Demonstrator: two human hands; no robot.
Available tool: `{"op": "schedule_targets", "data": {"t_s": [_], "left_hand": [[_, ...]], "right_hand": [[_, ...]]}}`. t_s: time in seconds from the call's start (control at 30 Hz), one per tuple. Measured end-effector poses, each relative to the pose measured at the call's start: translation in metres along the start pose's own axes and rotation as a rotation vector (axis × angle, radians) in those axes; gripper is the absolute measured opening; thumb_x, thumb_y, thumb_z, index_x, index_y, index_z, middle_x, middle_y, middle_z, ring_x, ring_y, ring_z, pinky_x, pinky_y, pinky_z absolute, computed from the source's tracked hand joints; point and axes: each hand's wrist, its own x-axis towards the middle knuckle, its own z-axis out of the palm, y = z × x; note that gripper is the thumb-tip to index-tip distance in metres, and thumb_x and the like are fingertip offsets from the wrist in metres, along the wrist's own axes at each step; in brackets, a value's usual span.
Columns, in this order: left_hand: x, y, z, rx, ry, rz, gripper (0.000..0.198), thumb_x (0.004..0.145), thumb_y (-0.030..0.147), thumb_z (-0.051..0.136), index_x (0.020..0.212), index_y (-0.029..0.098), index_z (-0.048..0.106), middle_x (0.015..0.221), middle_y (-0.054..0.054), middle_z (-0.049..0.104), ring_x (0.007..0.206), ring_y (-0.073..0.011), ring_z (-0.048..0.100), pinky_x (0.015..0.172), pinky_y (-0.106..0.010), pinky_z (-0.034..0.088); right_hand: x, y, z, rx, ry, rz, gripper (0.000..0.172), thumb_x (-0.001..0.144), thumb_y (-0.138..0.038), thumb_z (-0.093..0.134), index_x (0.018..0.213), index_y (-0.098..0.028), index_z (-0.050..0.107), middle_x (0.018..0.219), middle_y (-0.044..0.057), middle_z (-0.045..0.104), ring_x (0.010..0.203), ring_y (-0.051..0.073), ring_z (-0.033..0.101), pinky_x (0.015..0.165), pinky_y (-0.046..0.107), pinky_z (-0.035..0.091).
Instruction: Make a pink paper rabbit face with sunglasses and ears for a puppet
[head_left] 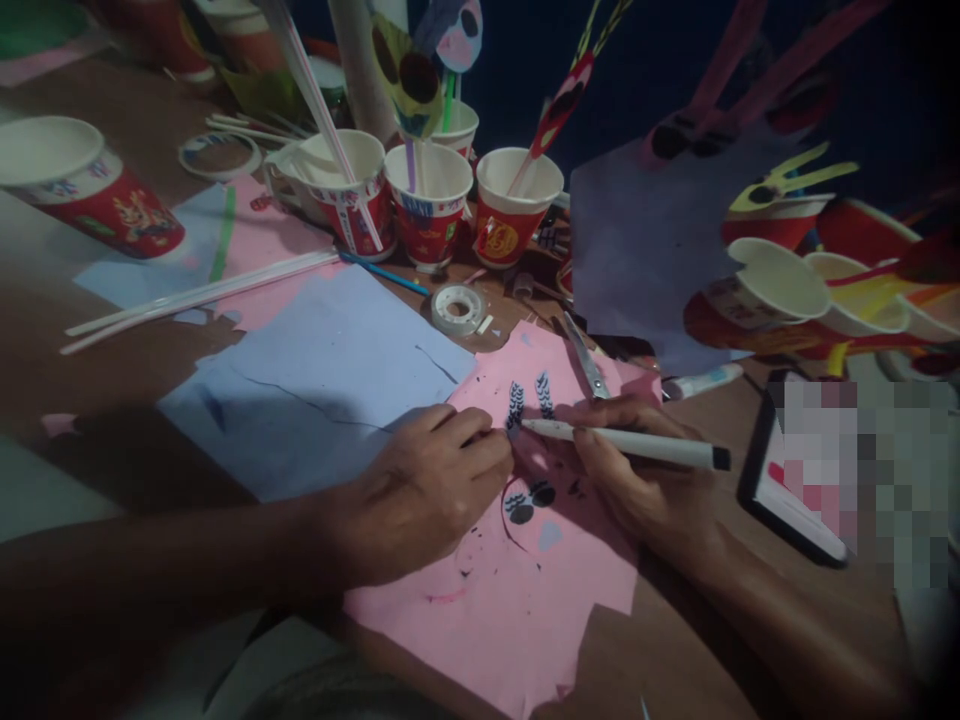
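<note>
My left hand [427, 480] rests curled on a pink paper sheet [510, 590], its fingertips pressed down beside small black drawn marks. My right hand [637, 470] grips a white marker pen [622, 442] lying nearly level, its tip touching the pink sheet close to my left fingertips. Two striped dark shapes [529, 400] and two dark ovals [529, 498] are drawn on the sheet. Scissors [586, 362] lie on the pink sheet just above my right hand.
A light blue paper sheet [322, 380] lies left of the pink one. A tape roll [458, 308], long straws [195, 295], several red paper cups [431, 210] with paper figures on straws, a purple sheet [645, 250] and a dark-framed tablet [795, 490] surround the work.
</note>
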Motion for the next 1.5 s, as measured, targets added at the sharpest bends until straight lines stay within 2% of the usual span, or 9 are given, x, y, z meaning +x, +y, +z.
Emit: {"op": "schedule_targets", "data": {"t_s": [0.63, 0.87, 1.07, 1.2, 1.5], "left_hand": [[0.0014, 0.0003, -0.0015, -0.002, -0.030, -0.021, 0.026, 0.087, 0.009, 0.041, 0.108, 0.012, 0.056, 0.102, -0.006, 0.060, 0.098, -0.0236, 0.048, 0.080, -0.037, 0.040], [0.0016, -0.0006, -0.0010, 0.006, -0.044, -0.019, 0.025, 0.086, 0.010, 0.044, 0.107, 0.012, 0.056, 0.102, -0.006, 0.060, 0.098, -0.0236, 0.048, 0.079, -0.038, 0.039], [0.0013, -0.0001, 0.0000, -0.004, -0.019, -0.023, 0.025, 0.086, 0.009, 0.044, 0.107, 0.012, 0.056, 0.102, -0.006, 0.060, 0.099, -0.0235, 0.047, 0.080, -0.038, 0.039], [0.0014, 0.0003, -0.0013, -0.006, -0.036, -0.026, 0.025, 0.086, 0.010, 0.043, 0.107, 0.011, 0.057, 0.102, -0.006, 0.060, 0.098, -0.0234, 0.048, 0.079, -0.037, 0.039], [0.0026, -0.0001, 0.0001, -0.014, -0.027, -0.032, 0.025, 0.087, 0.010, 0.042, 0.106, 0.011, 0.058, 0.099, -0.005, 0.059, 0.096, -0.0231, 0.048, 0.078, -0.037, 0.039]], "right_hand": [[0.0025, -0.0009, -0.0002, -0.003, -0.035, -0.001, 0.009, 0.076, -0.013, 0.060, 0.074, -0.022, 0.060, 0.062, -0.001, 0.066, 0.056, 0.014, 0.062, 0.049, 0.026, 0.049], [0.0019, -0.0014, 0.0005, 0.014, -0.004, 0.044, 0.009, 0.076, -0.014, 0.061, 0.073, -0.022, 0.060, 0.060, -0.002, 0.064, 0.050, 0.013, 0.059, 0.045, 0.024, 0.048], [0.0008, 0.0009, -0.0006, -0.003, 0.019, 0.030, 0.008, 0.077, -0.015, 0.062, 0.078, -0.023, 0.062, 0.065, -0.001, 0.064, 0.054, 0.013, 0.060, 0.046, 0.024, 0.047], [0.0003, -0.0002, -0.0015, 0.013, -0.021, 0.016, 0.008, 0.077, -0.015, 0.061, 0.078, -0.022, 0.061, 0.068, 0.000, 0.065, 0.059, 0.015, 0.062, 0.050, 0.027, 0.048], [0.0012, 0.0016, -0.0017, 0.086, -0.102, -0.017, 0.012, 0.075, -0.011, 0.060, 0.078, -0.023, 0.062, 0.068, -0.002, 0.065, 0.058, 0.014, 0.062, 0.050, 0.026, 0.047]]}}
